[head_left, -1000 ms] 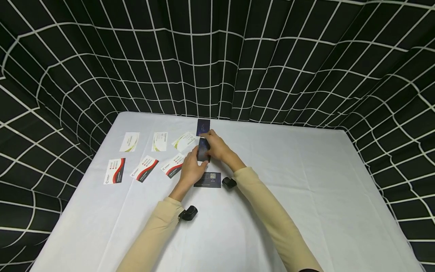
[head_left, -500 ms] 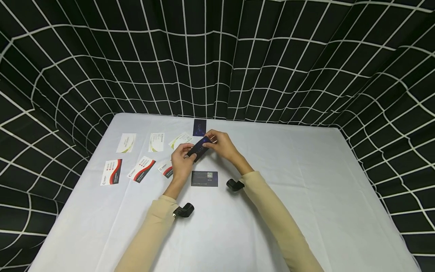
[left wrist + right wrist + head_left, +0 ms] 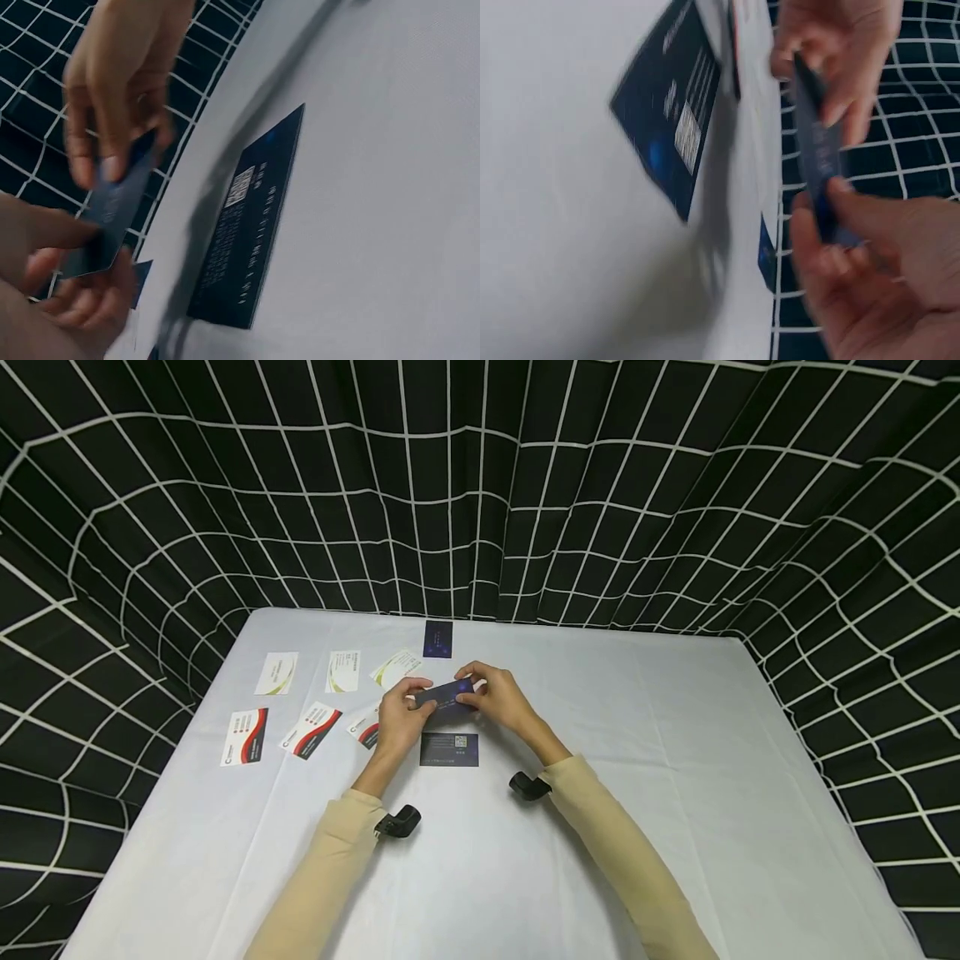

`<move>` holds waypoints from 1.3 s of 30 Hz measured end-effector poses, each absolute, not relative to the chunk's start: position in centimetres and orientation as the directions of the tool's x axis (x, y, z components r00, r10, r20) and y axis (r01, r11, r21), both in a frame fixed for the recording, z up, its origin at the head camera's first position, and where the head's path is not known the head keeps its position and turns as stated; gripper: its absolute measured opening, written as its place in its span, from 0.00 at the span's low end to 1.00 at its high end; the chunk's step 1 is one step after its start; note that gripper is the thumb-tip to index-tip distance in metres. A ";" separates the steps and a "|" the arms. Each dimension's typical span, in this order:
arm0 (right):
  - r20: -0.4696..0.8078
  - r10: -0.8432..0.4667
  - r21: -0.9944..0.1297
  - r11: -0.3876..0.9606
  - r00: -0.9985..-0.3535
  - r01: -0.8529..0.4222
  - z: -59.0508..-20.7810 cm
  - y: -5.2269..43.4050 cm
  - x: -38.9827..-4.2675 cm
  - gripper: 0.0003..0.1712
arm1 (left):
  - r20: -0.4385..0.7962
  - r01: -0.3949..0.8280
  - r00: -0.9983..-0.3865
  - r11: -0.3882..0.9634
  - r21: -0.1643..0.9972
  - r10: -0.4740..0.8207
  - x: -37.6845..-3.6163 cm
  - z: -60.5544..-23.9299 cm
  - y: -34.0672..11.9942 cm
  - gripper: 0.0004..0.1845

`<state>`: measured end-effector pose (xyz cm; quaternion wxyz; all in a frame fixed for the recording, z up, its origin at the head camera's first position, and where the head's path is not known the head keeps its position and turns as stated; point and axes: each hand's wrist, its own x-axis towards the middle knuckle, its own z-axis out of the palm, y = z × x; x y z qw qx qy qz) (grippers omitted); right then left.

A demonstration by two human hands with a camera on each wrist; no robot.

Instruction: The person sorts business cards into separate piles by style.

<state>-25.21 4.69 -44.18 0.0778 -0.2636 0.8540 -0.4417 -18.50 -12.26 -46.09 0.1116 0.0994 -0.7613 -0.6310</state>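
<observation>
White cloth (image 3: 675, 777) covers the table, and we read the cards on it from the left. Farthest left lie a red card (image 3: 243, 737) and, behind it, a green-striped card (image 3: 275, 673). Next come a second red card (image 3: 311, 730) and a second green card (image 3: 342, 671). A third green card (image 3: 395, 667) sits askew just behind our left hand (image 3: 396, 720), and a third red one (image 3: 363, 730) is half hidden under that hand.

Between our hands we hold a dark blue card (image 3: 446, 697) clear of the cloth. Its long axis runs left to right, tilted slightly up toward the right. Our left thumb and fingers pinch its left end; our right hand (image 3: 501, 697) pinches its right end. In the left wrist view the held card (image 3: 105, 214) is clamped between fingertips at both ends, so neither hand is nearer: each has one short edge.

Just in front of the held card, toward us, a flat blue card (image 3: 448, 749) with a code square lies long side across. A back blue card (image 3: 438, 638) stands lengthwise near the far edge, well apart. The held card hangs between these two, nearer the flat one.
</observation>
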 end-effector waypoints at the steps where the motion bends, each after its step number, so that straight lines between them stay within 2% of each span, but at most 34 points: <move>1: 0.068 -0.512 -0.800 0.485 -0.856 -0.353 -44.3 4.8 -24.9 0.17 | 0.019 -0.037 -0.962 0.200 0.979 -0.271 -18.4 -46.1 -12.4 0.16; 6: -0.071 -0.466 -0.808 0.546 -0.882 -0.223 -44.7 5.2 -23.5 0.19 | -0.088 -0.141 -0.974 0.258 0.956 -0.208 -18.0 -46.2 -12.7 0.17; 12: -0.097 -0.440 -0.802 0.565 -0.893 -0.191 -45.3 5.5 -22.5 0.18 | -0.090 -0.153 -0.977 0.342 0.927 -0.192 -17.5 -46.3 -12.6 0.16; 16: -0.118 -0.435 -0.782 0.595 -0.892 -0.187 -45.5 5.5 -22.0 0.17 | -0.054 -0.135 -0.981 0.449 0.883 -0.188 -17.1 -46.5 -12.5 0.14; 21: -0.130 -0.447 -0.764 0.614 -0.885 -0.198 -45.8 5.5 -21.2 0.17 | 0.046 -0.069 -0.985 0.627 0.776 -0.165 -16.4 -46.7 -12.3 0.15; 25: -0.120 -0.456 -0.761 0.613 -0.882 -0.213 -46.3 5.5 -20.6 0.18 | 0.097 -0.036 -0.984 0.696 0.717 -0.150 -15.8 -46.8 -12.1 0.16; 32: -0.076 -0.448 -0.727 0.636 -0.891 -0.258 -46.5 5.7 -20.2 0.18 | 0.115 -0.029 -0.982 0.722 0.691 -0.149 -15.4 -46.8 -11.7 0.18; 39: -0.092 -0.437 -0.720 0.649 -0.895 -0.243 -46.7 5.7 -19.7 0.18 | 0.116 -0.030 -0.981 0.711 0.702 -0.157 -15.1 -46.9 -11.4 0.19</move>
